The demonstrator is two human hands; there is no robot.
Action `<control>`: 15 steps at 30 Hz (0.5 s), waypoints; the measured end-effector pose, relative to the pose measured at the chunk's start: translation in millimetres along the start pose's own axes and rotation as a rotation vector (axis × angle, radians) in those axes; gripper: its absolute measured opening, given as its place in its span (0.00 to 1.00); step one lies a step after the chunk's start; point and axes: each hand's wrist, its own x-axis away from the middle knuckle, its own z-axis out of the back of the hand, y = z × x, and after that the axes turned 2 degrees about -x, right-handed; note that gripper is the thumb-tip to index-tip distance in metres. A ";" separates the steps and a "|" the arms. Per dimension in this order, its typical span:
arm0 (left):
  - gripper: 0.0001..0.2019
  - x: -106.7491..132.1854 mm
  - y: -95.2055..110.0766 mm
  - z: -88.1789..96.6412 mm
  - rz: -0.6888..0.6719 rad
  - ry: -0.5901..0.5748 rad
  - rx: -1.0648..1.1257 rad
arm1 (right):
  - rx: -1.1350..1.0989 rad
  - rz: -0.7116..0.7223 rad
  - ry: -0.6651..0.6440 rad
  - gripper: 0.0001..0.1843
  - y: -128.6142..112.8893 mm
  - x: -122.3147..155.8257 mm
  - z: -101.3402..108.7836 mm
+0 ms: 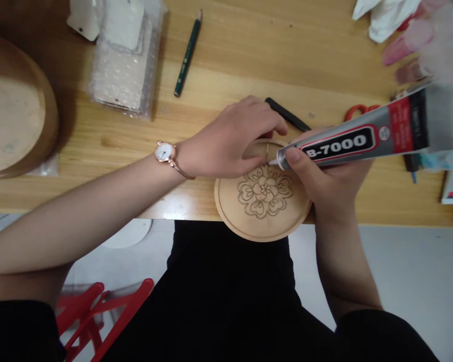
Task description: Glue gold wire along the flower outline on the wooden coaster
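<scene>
A round wooden disc (241, 218) with a pencil-like flower drawing (265, 193) lies at the table's front edge, overhanging it slightly. My right hand (334, 188) is wrapped round a grey, black and red B-7000 glue tube (347, 138), held aslant with its nozzle pointing down-left at the drawing's upper part. My left hand (245, 138) rests over the disc's upper left, thumb and forefinger apart, the thumb tip beside the nozzle. Between them runs a thin gold wire-like line (268, 148); whether the thumb touches it is unclear. The other left fingers are partly hidden.
Beyond the disc lie a black pen-like stick (287, 114) and red-handled scissors (357, 110), partly covered by the tube. A dark green pencil (187, 55) and a bubble-wrapped pack (126, 65) are further left. A round wooden container (47, 110) stands at far left; pink bottles (407, 48) are at right.
</scene>
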 end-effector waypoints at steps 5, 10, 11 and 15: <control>0.12 0.3 -1.1 -0.9 0.001 -0.002 -0.004 | -0.005 -0.026 0.005 0.06 0.7 -0.1 0.3; 0.11 0.8 -2.2 -1.7 -0.012 0.025 0.009 | -0.011 -0.006 0.038 0.05 1.3 0.3 -0.7; 0.11 0.7 -2.4 -1.9 -0.011 0.023 0.009 | -0.022 -0.001 0.024 0.05 1.1 0.2 -0.7; 0.12 0.1 -3.9 -3.9 -0.014 0.018 0.009 | -0.036 0.021 -0.028 0.07 2.7 -0.5 -1.0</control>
